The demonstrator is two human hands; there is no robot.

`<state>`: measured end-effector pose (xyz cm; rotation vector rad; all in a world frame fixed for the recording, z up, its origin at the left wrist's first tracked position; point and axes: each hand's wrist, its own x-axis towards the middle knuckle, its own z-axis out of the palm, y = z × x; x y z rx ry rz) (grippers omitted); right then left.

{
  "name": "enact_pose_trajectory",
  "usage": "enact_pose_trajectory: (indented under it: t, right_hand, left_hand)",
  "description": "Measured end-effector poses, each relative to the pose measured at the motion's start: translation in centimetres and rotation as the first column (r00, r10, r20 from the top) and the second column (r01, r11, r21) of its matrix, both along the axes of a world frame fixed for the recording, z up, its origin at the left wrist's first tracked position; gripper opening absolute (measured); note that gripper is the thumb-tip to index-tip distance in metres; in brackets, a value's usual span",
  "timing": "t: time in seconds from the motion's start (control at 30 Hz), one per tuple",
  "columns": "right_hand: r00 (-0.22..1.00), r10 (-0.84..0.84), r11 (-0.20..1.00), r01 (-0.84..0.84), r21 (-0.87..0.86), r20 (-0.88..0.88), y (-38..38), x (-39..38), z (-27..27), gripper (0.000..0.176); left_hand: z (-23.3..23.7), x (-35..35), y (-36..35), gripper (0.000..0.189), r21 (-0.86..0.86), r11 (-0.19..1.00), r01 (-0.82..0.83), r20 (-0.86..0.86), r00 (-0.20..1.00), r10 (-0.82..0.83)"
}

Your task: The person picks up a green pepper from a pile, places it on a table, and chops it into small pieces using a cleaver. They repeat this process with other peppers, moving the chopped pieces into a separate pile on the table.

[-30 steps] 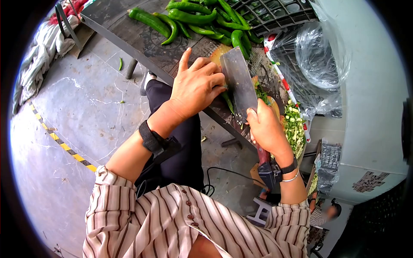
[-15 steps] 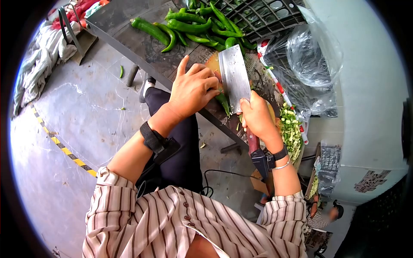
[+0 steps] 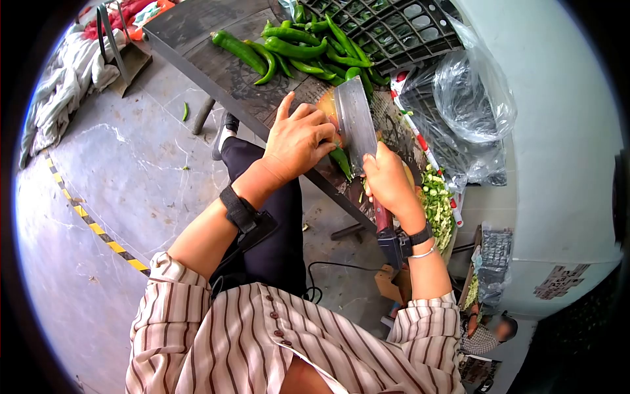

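My right hand (image 3: 392,178) is closed around the reddish wooden handle of a cleaver (image 3: 356,121), whose broad steel blade points away from me. Directly left of the blade, my left hand (image 3: 295,141) presses a green chili pepper (image 3: 340,161) with its thumb and bent fingers, while one finger sticks out. The pepper's tip shows below the fingers, close to the blade; its other end is mostly hidden. Under both hands is a round orange-brown cutting board (image 3: 326,104), largely covered. Chopped green pepper (image 3: 436,197) is heaped to the right of my right hand.
Whole green peppers (image 3: 295,47) are piled at the far side of the dark table (image 3: 197,56). Beyond them stands a black plastic crate (image 3: 394,33), with clear plastic bags (image 3: 469,105) on its right. Another person (image 3: 482,335) works at the lower right.
The view has shifted slightly. The cleaver blade has tilted a little and looks narrower. Both hands keep nearly the same place and grip.
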<state>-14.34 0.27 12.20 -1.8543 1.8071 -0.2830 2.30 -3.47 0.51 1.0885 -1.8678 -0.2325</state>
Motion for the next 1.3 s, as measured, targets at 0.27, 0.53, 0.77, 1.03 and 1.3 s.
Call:
enact_pose_trajectory:
  t: [0.27, 0.53, 0.77, 1.03, 1.3]
  right_hand:
    - [0.999, 0.013, 0.999, -0.011, 0.029, -0.039, 1.1, -1.3, -0.3, 0.02]
    - [0.951, -0.192, 0.978, 0.166, 0.123, 0.243, 2.3, -3.3, -1.0, 0.014]
    - [0.975, -0.166, 0.986, 0.159, 0.057, 0.149, 2.4, -5.4, -1.0, 0.012]
    - [0.908, -0.266, 0.962, 0.273, 0.025, 0.324, 3.6, -5.5, -0.7, 0.012]
    - [0.968, -0.132, 0.99, 0.139, -0.018, 0.214, 4.1, -1.7, 1.0, 0.014]
  left_hand:
    - [0.3, 0.1, 0.1, 0.009, 0.014, 1.0, 0.009, 0.008, 1.0, -0.009]
    - [0.1, -0.1, 0.0, 0.015, 0.023, 1.0, 0.0, -0.013, 1.0, 0.0]
    - [0.0, -0.1, 0.0, 0.016, 0.012, 1.0, -0.004, -0.038, 0.999, 0.005]
    - [0.0, -0.1, -0.1, 0.017, 0.031, 1.0, 0.006, -0.024, 1.0, -0.005]
    - [0.1, -0.1, -0.1, 0.016, 0.03, 1.0, -0.002, -0.013, 1.0, 0.002]
